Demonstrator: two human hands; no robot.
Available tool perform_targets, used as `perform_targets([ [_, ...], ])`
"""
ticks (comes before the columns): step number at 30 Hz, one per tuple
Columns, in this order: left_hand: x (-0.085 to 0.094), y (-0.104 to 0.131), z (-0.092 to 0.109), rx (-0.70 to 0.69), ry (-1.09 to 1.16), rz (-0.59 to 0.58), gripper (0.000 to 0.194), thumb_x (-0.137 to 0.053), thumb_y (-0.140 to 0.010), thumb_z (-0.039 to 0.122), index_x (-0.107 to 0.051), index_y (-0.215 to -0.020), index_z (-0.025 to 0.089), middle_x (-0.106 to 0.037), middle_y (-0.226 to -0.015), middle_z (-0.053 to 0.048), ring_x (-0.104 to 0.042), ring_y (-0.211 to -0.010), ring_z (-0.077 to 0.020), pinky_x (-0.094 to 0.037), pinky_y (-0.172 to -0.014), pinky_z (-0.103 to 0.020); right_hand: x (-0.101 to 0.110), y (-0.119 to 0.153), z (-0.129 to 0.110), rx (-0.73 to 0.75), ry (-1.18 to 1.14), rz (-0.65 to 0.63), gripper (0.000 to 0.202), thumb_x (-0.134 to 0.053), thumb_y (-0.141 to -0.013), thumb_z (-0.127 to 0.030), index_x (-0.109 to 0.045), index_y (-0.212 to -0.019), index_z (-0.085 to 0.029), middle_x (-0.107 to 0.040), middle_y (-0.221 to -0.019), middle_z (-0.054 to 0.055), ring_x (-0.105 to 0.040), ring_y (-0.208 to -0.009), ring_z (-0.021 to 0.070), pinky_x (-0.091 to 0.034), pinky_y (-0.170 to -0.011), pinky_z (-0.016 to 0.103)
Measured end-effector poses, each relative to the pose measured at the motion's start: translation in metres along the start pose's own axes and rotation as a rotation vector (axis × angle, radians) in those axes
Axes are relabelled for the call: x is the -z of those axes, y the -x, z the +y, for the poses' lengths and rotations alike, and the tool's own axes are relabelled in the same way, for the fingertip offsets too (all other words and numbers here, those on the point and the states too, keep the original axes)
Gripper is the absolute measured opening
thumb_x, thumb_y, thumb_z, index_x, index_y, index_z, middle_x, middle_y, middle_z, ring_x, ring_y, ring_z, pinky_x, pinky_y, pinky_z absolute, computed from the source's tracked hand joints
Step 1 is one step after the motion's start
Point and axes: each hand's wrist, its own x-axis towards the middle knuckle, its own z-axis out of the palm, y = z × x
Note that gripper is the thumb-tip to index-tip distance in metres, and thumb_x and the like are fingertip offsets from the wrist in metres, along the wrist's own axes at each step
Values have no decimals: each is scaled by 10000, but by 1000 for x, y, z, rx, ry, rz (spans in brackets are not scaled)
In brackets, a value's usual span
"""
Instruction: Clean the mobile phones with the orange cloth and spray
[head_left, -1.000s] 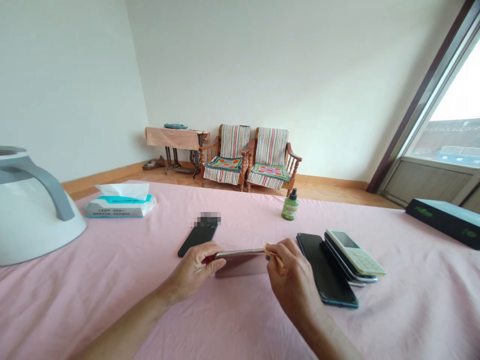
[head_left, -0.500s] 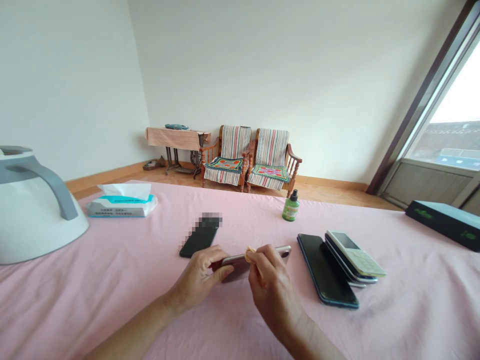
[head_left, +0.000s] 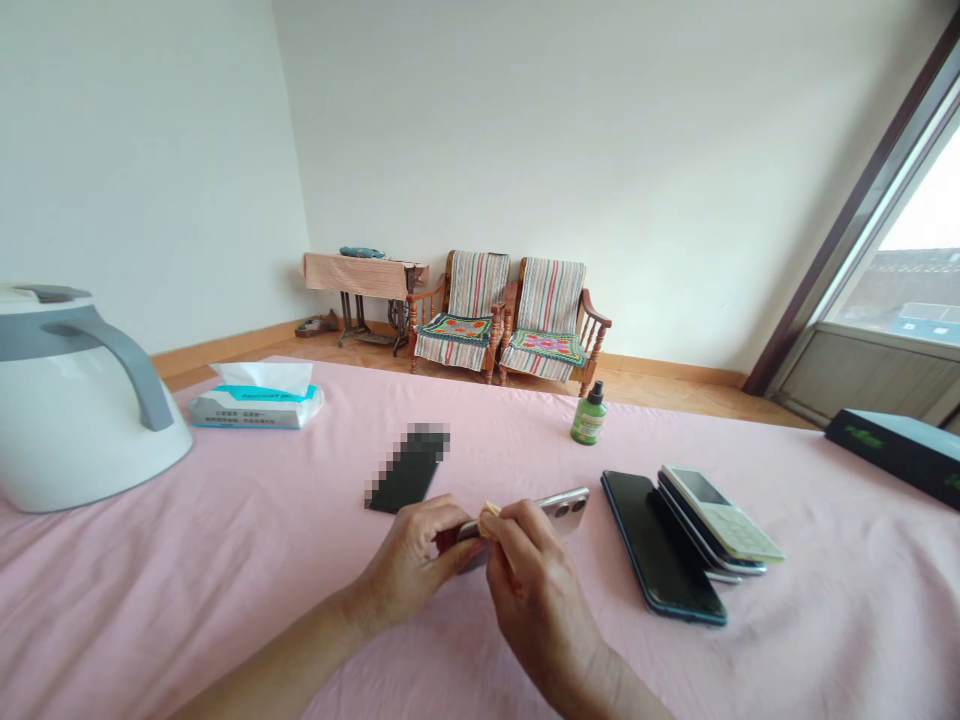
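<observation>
A smartphone (head_left: 574, 508) is held up on its long side above the pink cloth, its camera lenses showing at the right end. My left hand (head_left: 412, 555) grips its left end between thumb and fingers. Pinched in my right hand (head_left: 536, 575) is a small cream-coloured cloth (head_left: 489, 518), pressed to the phone's upper edge close to my left fingertips. My right hand hides the middle of the phone. Beyond my left hand lies a dark phone (head_left: 409, 475), partly pixelated. To the right, a black phone (head_left: 660, 555) rests beside a stack of phones topped by a white keypad phone (head_left: 720, 510).
A green spray bottle (head_left: 589, 415) stands toward the table's far edge. At left are a tissue pack (head_left: 255, 408) and a large white kettle (head_left: 82, 420). A black box (head_left: 896, 455) sits at the right edge. Pink cloth (head_left: 247, 560) covers the table.
My right hand and the small cloth have slid left along the phone's edge, nearer my left hand. The phone has turned slightly, showing more of its lenses. The whole view has shifted a little.
</observation>
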Motion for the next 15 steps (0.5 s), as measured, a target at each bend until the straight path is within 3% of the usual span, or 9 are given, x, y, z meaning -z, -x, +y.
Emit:
perform_targets([
  [3,0,-1,-1,-1,-10,-3,318,-563,-888,349,-567,-649,139,-497,-624,12,-459,-613,-125,-318,-554,-220,1,0,0,22,-29,-59,308,-435,-832,-14,-597,-1011,-206,-566,-882,57,-544,-795,178,-492,-682,290],
  [8,1,-2,1,4,5,-5,301,-571,-882,349,-575,-665,140,-495,-630,15,-450,-595,-117,-323,-549,-219,4,-1,0,12,19,-6,298,-431,-843,-20,-596,-1019,-196,-567,-865,62,-551,-781,180,-499,-695,299],
  [15,1,0,1,5,-13,3,307,-560,-883,365,-611,-682,139,-489,-623,11,-465,-606,-125,-330,-544,-220,2,-1,-7,96,52,-106,285,-408,-869,-50,-600,-1040,-174,-573,-896,84,-548,-796,189,-507,-712,319],
])
